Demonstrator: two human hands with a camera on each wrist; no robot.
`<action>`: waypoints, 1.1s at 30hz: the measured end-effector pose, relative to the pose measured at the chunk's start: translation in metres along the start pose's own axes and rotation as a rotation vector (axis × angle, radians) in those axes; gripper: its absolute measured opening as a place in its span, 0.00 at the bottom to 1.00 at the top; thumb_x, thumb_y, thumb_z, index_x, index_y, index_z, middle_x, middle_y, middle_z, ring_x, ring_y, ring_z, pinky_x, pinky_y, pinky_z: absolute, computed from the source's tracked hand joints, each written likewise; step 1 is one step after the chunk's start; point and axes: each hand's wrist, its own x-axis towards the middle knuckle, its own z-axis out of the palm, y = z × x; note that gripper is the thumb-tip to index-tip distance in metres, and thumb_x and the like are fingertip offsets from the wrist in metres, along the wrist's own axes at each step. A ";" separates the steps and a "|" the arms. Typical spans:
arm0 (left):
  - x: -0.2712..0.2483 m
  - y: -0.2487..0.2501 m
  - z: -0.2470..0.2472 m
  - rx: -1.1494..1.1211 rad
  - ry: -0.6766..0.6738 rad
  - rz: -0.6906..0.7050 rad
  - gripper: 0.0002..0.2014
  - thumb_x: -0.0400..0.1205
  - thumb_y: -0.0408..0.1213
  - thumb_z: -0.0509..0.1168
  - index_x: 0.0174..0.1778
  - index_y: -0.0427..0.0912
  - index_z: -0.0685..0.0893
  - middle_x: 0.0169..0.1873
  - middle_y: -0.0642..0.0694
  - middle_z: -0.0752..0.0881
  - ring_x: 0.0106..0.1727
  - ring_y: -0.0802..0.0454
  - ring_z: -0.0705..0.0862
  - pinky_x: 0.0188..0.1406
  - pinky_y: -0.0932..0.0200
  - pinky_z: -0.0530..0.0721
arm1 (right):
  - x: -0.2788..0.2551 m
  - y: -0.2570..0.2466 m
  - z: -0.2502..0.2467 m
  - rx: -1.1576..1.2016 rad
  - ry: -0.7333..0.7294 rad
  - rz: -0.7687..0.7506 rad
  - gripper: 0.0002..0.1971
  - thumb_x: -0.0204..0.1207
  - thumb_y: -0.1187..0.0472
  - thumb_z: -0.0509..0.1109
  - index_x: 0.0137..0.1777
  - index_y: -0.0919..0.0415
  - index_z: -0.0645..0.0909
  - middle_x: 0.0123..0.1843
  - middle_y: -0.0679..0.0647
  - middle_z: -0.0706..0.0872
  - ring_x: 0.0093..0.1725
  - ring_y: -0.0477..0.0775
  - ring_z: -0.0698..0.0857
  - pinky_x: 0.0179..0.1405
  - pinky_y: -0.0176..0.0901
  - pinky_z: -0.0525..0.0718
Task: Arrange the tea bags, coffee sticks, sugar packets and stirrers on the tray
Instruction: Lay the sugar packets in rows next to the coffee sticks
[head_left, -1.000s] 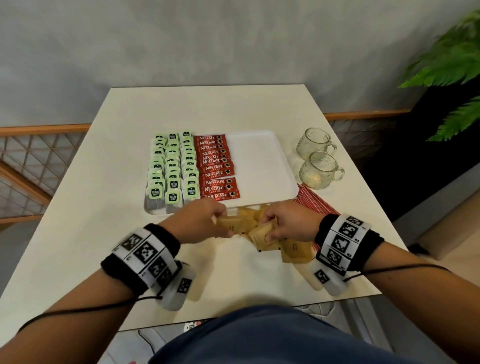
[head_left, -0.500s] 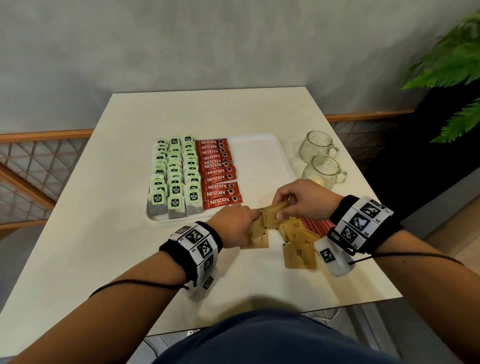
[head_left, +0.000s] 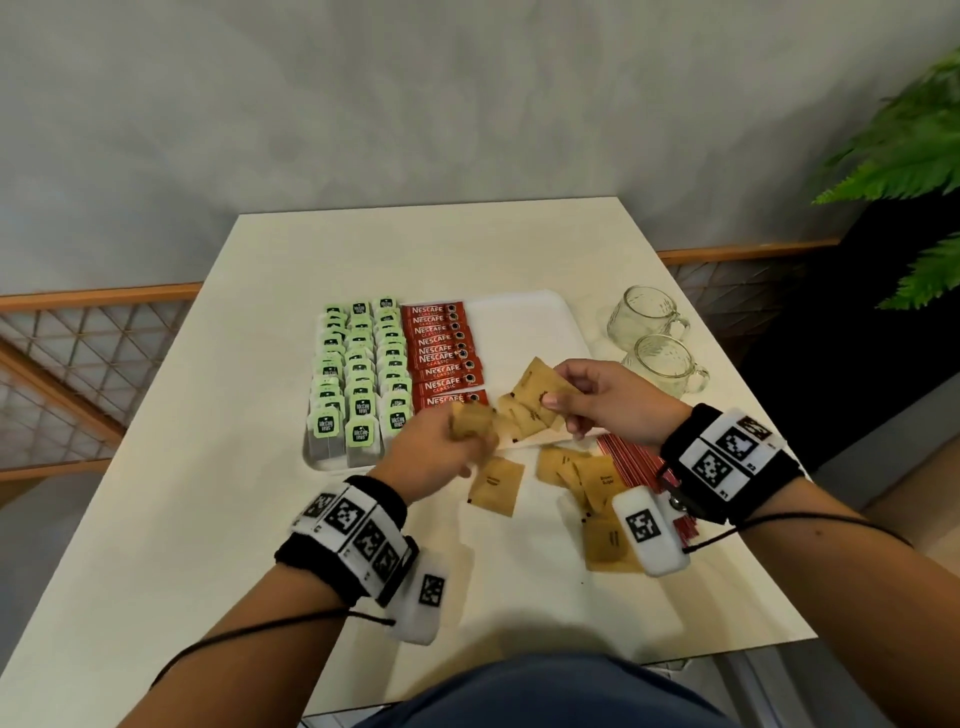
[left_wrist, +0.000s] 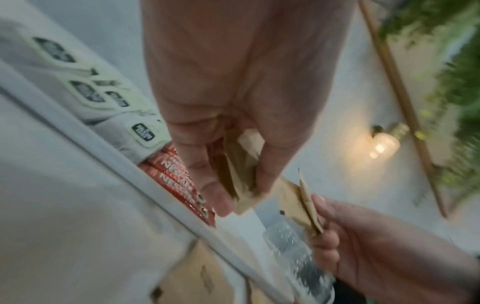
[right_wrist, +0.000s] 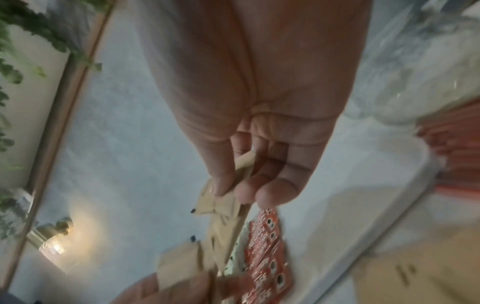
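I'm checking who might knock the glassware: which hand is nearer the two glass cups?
Right. The right hand holds sugar packets just left of the glass cups; the left hand is farther off, by the coffee sticks.

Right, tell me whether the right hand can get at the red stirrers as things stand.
Probably not at once: the right hand is pinching brown sugar packets over the tray. The stirrers lie uncovered on the table just below its wrist, so once it lets go, yes.

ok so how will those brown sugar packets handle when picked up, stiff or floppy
Probably light and floppy: the brown sugar packets fan out and bend in the right hand. Likely prone to slipping apart, since the left hand bunches several, and loose ones lie scattered flat.
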 end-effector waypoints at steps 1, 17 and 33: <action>0.001 0.002 -0.002 -0.158 0.060 -0.056 0.07 0.81 0.33 0.69 0.53 0.46 0.85 0.47 0.45 0.90 0.45 0.49 0.89 0.35 0.59 0.86 | 0.003 -0.001 0.004 0.041 0.008 0.003 0.03 0.80 0.67 0.70 0.51 0.62 0.81 0.32 0.45 0.84 0.28 0.46 0.80 0.32 0.38 0.83; 0.010 0.029 -0.016 -0.596 -0.067 -0.134 0.16 0.83 0.38 0.68 0.65 0.38 0.82 0.54 0.34 0.90 0.48 0.41 0.90 0.43 0.54 0.91 | 0.042 -0.027 0.020 0.103 0.004 0.018 0.14 0.76 0.67 0.74 0.59 0.70 0.82 0.36 0.56 0.83 0.26 0.45 0.81 0.34 0.38 0.86; 0.022 0.027 -0.043 -0.531 -0.121 -0.204 0.15 0.83 0.36 0.67 0.65 0.40 0.81 0.53 0.37 0.91 0.49 0.41 0.91 0.37 0.57 0.91 | 0.065 -0.056 -0.001 -0.380 -0.331 0.008 0.07 0.77 0.65 0.74 0.49 0.62 0.77 0.38 0.58 0.85 0.33 0.52 0.82 0.31 0.39 0.84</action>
